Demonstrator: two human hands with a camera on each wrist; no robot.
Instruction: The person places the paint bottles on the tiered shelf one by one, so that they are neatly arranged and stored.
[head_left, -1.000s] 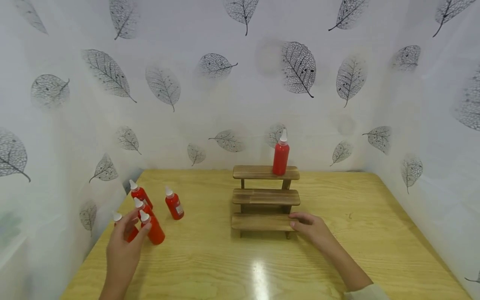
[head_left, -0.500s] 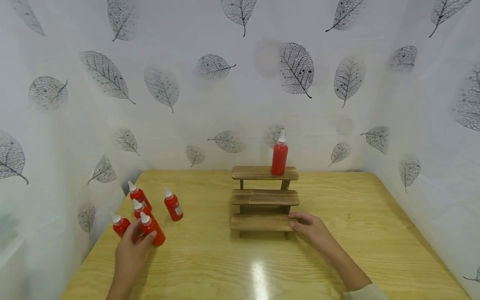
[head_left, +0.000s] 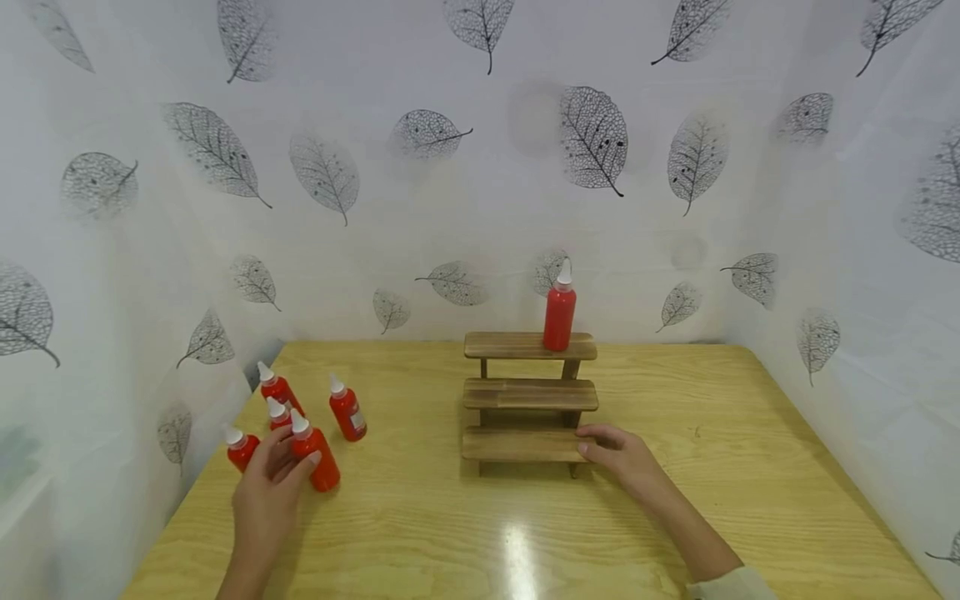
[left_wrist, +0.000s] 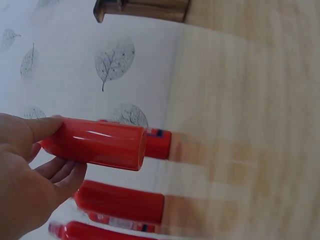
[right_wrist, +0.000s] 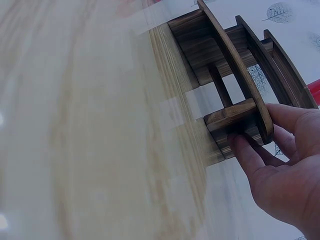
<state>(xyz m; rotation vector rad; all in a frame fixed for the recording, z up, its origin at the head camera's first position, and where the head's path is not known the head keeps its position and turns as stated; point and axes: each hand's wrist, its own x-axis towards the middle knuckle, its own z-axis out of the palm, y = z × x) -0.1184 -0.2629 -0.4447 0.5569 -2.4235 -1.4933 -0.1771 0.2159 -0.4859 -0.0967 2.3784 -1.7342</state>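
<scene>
My left hand (head_left: 264, 500) grips a red squeeze bottle (head_left: 322, 468) with a white pointed nozzle, thumb on one side and fingers on the other. In the left wrist view the held bottle (left_wrist: 107, 146) stands clear in front of other red bottles. A three-tier wooden display stand (head_left: 525, 393) stands at the table's middle. The thumb and fingers of my right hand (head_left: 632, 463) pinch the right end of its lowest step; the right wrist view shows the thumb below that board (right_wrist: 230, 117). Another red bottle (head_left: 559, 320) stands upright at the right of the top step.
Close around my left hand stand more red bottles: one at the left (head_left: 242, 450), one behind the hand (head_left: 278, 412), one farther back (head_left: 276, 387). Another bottle (head_left: 348, 413) stands apart to the right. A leaf-patterned curtain (head_left: 480, 208) encloses the yellow wooden table (head_left: 420, 533).
My left hand has moved in from the left, closed its grip round the front bottle and shifted it slightly right and more upright. The right hand and the stand stay in place.
</scene>
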